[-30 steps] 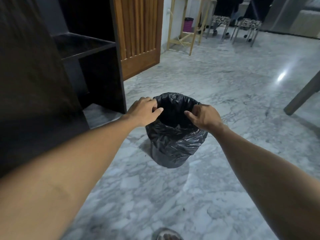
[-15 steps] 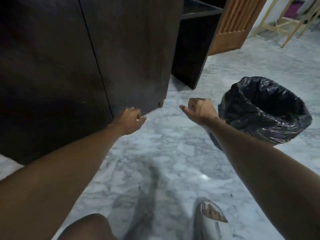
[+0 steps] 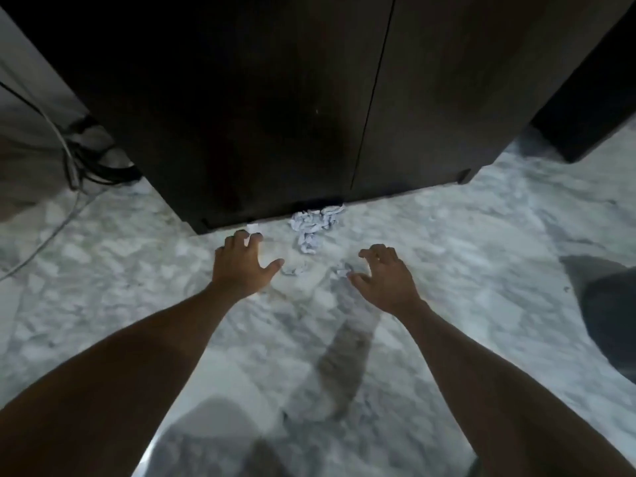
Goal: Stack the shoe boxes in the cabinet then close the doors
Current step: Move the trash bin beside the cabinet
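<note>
The dark wooden cabinet [image 3: 275, 108] fills the top of the head view, both doors closed with a thin seam between them. No shoe box shows. Crumpled white paper [image 3: 315, 223] lies on the marble floor at the foot of the doors, with smaller scraps nearer me. My left hand [image 3: 242, 265] reaches out low over the floor, fingers spread, fingertips at a small white scrap [image 3: 253, 228] by the cabinet base. My right hand [image 3: 385, 275] hovers beside it with fingers spread and slightly bent, holding nothing. Whether the left fingers pinch the scrap I cannot tell.
Cables [image 3: 74, 160] hang and trail on the floor left of the cabinet. The black bin bag [image 3: 612, 315] sits at the right edge. A second dark cabinet unit [image 3: 592, 108] stands at the upper right.
The view swung left and down from the bin to the cabinet's base. Both hands let go of the bin bag, opened, and dropped toward the paper on the floor.
</note>
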